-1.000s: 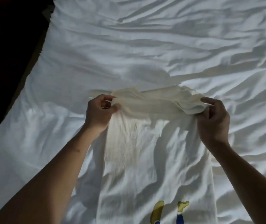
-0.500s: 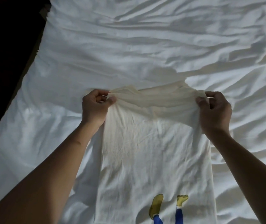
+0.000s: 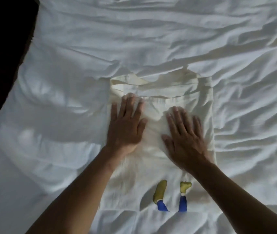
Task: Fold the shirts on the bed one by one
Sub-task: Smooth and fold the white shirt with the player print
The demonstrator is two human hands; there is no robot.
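A cream shirt (image 3: 153, 168) lies flat on the white bed (image 3: 67, 115) as a narrow rectangle, its far end folded over itself. A print of two yellow shoes on blue legs (image 3: 171, 195) shows near its close end. My left hand (image 3: 126, 125) lies palm down on the shirt's left half, fingers straight and reaching the folded edge. My right hand (image 3: 185, 137) presses flat on the right half, fingers spread. Neither hand grips any cloth.
The wrinkled white sheet spreads far on all sides of the shirt. The bed's left edge (image 3: 11, 92) runs diagonally, with dark floor (image 3: 1, 39) beyond it. No other shirt is in view.
Both hands let go of the shirt's far edge, which they had pinched and carried. The shirt now lies down on the bed, and both palms rest flat on it.
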